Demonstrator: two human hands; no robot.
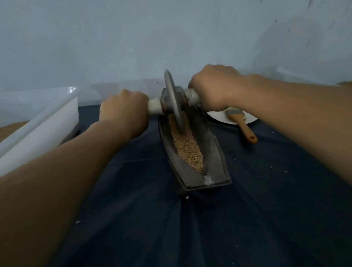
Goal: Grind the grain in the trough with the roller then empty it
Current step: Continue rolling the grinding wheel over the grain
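A long grey boat-shaped trough (pixel 216 164) lies lengthwise on a dark blue cloth, its near end toward me. Tan grain (pixel 189 149) fills its groove. A grey disc roller (pixel 173 98) stands upright in the far part of the groove, its rim in the grain. A white axle handle runs through the disc. My left hand (pixel 124 110) is closed around the left handle end, and my right hand (pixel 213 86) is closed around the right end. Both arms are stretched forward.
A white bin (pixel 36 126) holding tan grain stands at the left. A white plate (pixel 219 118) lies right of the trough, with a yellow-handled brush (pixel 244 126) resting on it. Another white container (pixel 323 73) sits far right. Loose bits dot the cloth (pixel 139 237).
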